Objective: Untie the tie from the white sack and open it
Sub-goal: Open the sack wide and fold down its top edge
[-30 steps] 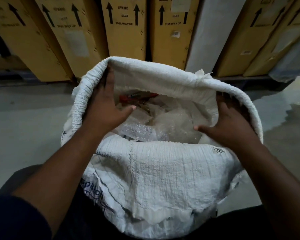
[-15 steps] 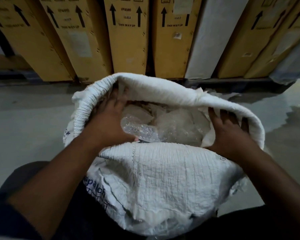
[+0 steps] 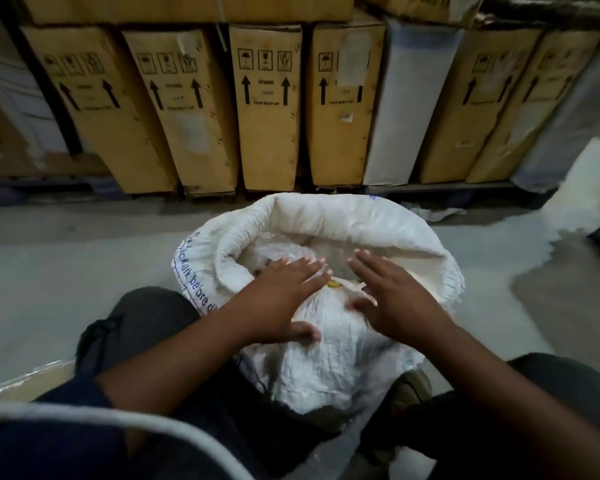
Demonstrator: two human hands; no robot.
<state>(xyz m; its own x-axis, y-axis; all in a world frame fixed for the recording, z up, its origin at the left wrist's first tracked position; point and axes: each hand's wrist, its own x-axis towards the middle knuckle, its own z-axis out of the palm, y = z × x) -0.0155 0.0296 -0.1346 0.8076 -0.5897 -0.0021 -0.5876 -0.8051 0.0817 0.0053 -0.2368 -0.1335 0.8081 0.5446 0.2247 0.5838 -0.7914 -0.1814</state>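
The white woven sack stands on the floor between my knees, its mouth open and its rim rolled outward. Clear crumpled plastic shows inside. My left hand lies flat over the near edge of the mouth, fingers spread, thumb on the sack's front. My right hand hovers flat beside it, fingers apart, holding nothing. A small yellow bit shows between the hands. No tie is visible.
A row of tall cardboard cartons with arrow marks stands behind the sack on a low pallet. Grey concrete floor lies to the left; a wet-looking patch is at right. A grey curved bar crosses the lower left.
Both hands have come out of the sack's rim and now lie flat over its near edge. The view has pulled back and the sack sits lower in it.
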